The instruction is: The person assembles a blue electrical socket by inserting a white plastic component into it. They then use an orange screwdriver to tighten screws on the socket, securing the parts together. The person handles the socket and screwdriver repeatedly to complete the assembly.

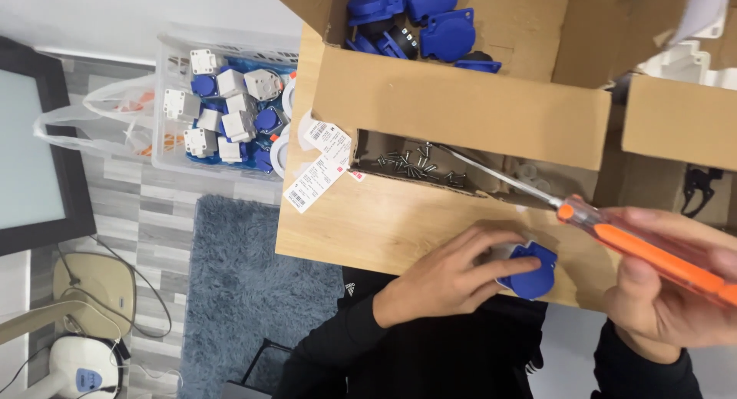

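Starting at the far left: dark screen [31, 145] by the floor, clear plastic bag [107, 122], then a white crate [173, 107] of finished white-and-blue sockets [230, 122], standing on the floor off the worktop's left edge. Grey rug [246, 291] below it. Worktop [368, 222]: wood, paper labels [318, 165] at its left edge. Cardboard box [461, 111] at the back edge, blue covers [430, 19] in its upper compartment, loose screws [411, 167] in the lower. My left hand [445, 280], near the front edge, clenched over a blue socket cover [533, 268], pinning it to the worktop. My right hand [675, 291], closed around an orange-handled screwdriver [652, 253], tip reaching into the screws. Judged progress: many units done in the crate, plenty of covers left; this one has no screw driven yet.
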